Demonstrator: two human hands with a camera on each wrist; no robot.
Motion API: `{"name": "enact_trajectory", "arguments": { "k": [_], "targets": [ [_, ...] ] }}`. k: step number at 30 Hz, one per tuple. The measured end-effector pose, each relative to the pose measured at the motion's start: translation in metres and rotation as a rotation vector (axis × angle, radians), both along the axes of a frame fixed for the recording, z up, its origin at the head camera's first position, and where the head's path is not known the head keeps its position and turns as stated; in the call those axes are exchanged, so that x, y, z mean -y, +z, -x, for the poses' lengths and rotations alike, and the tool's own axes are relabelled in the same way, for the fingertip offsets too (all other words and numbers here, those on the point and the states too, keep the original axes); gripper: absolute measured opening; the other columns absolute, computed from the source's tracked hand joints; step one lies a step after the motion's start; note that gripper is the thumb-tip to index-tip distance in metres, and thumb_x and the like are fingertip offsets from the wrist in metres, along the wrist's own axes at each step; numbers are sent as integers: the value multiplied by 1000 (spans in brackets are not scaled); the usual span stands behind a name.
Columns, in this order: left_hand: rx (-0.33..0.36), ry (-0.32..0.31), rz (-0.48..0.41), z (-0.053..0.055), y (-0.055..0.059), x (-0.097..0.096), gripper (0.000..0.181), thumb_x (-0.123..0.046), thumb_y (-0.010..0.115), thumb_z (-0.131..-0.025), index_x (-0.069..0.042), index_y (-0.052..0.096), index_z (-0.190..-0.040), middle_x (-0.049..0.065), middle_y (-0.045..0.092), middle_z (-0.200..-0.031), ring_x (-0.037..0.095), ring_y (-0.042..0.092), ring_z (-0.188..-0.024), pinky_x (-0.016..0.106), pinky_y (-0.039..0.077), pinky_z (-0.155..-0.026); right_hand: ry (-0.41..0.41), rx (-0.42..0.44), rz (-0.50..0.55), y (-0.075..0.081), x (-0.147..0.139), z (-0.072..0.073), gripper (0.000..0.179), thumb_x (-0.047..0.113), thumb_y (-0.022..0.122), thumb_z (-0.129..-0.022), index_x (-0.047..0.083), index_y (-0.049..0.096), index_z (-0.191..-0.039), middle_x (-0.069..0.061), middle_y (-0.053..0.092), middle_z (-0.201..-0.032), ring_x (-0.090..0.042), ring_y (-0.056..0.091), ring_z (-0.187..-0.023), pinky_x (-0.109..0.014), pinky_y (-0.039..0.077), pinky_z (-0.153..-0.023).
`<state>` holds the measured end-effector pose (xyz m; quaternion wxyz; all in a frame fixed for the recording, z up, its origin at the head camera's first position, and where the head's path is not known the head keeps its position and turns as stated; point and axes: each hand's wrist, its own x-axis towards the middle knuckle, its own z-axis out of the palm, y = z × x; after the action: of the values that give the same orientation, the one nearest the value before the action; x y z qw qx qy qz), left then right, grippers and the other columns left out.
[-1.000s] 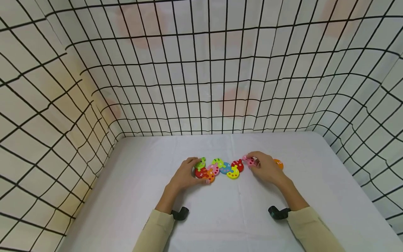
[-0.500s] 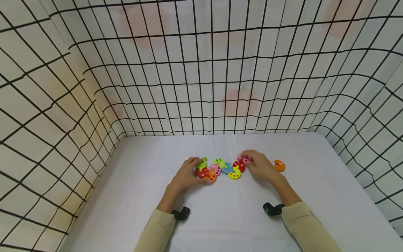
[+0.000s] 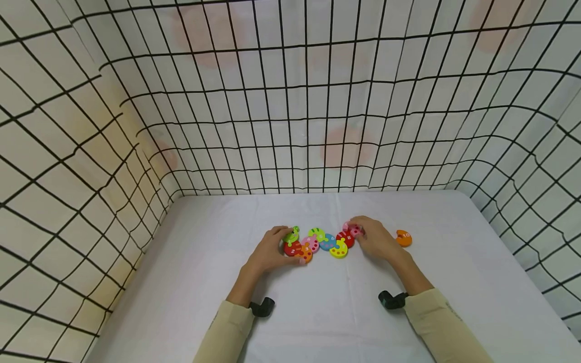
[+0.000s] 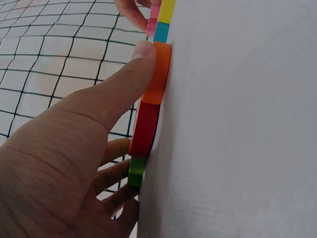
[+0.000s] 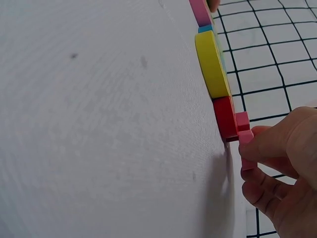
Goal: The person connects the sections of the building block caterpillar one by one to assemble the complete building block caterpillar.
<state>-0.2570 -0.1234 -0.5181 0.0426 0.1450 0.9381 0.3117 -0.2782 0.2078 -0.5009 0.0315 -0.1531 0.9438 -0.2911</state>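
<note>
A row of colourful, numbered caterpillar puzzle pieces lies joined on the white tabletop. My left hand holds the row's left end, its thumb at the orange piece and fingers by the green head piece. Between these sits the red number 2 piece. My right hand pinches a pink puzzle piece between thumb and fingers. That piece overlaps the red piece at the row's right end, standing slightly higher than it in the right wrist view. A yellow piece adjoins that red one.
A loose orange piece numbered 10 lies to the right of my right hand. Black grid netting over white cloth walls rises behind and along both sides of the white table.
My right hand has moved left with the pink piece, bringing it onto the red piece at the row's right end. The left hand keeps its place on the row.
</note>
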Motion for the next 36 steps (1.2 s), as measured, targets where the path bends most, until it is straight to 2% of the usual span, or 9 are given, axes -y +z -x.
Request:
{"name": "enact_trajectory", "arguments": {
  "k": [7,13,18,22,30,36],
  "targets": [
    [8,4,2,-1,2,-1,98,-63,87,-70,-23,51,-152,3,46,-158,28,42,-147,55,43,-116,-11,9,-8,0,1,-2,38,5,63,-99,5,63,-137,-21,56,-147,-43,52,-135,-59,45,-112],
    [8,-2,2,-2,3,-2,97,-61,87,-71,-22,51,-152,4,45,-158,29,42,-147,56,43,-116,-3,5,-14,-2,-1,-2,38,4,63,-97,6,65,-135,-21,57,-146,-40,57,-126,-58,49,-108],
    [6,-4,-3,-1,2,-2,97,-62,87,-71,-22,52,-152,5,46,-158,30,42,-147,56,43,-116,6,17,-18,-3,-5,1,39,7,66,-96,9,66,-135,-19,56,-147,-29,59,-106,-47,57,-95],
    [-2,1,7,0,1,-2,97,-63,87,-71,-22,51,-152,4,45,-159,29,42,-147,55,44,-116,20,0,-18,-4,-6,2,38,7,66,-97,8,67,-135,-18,57,-145,-23,57,-97,-38,57,-87],
    [4,-7,10,1,1,-2,99,-65,86,-70,-23,51,-152,4,46,-158,29,42,-147,55,43,-116,-7,-17,17,-3,-17,-4,37,9,67,-95,8,66,-132,-17,59,-140,-25,59,-100,-35,57,-82],
    [2,-10,6,0,1,1,102,-68,86,-68,-22,51,-152,5,45,-158,29,43,-147,55,44,-115,-46,-49,32,-1,-41,-15,34,11,67,-96,9,66,-130,-16,61,-140,-32,60,-109,-46,57,-86]
  ]
}}
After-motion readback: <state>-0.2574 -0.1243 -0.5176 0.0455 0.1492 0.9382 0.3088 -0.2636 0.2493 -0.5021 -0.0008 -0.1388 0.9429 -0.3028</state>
